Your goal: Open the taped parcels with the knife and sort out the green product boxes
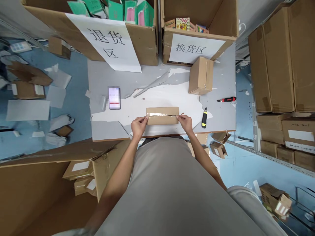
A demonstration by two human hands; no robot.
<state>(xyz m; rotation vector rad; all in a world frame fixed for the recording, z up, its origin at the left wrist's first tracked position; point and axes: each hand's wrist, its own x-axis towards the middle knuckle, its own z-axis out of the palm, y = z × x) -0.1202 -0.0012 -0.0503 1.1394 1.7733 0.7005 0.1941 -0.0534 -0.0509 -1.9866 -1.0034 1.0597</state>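
A long, narrow cardboard box [162, 120] lies near the front edge of the table, with shiny clear tape along part of its top seam. At its left end my left hand [138, 126] pinches the edge between thumb and fingers. My right hand [185, 124] grips the opposite end in the same way, fingertips near the seam. A yellow and black utility knife [204, 118] rests to the right of my right hand. Farther right is a red and black utility knife [226, 99]. A phone [114, 97] with a lit, blurred screen lies beyond my left hand.
A small closed carton [200, 76] stands at the table's back right. Behind it are two large open boxes, one with green packs [115, 11], one with colourful small boxes [182, 23]. A big open carton [103, 167] stands at lower left. Stacked cartons [278, 62] line the right.
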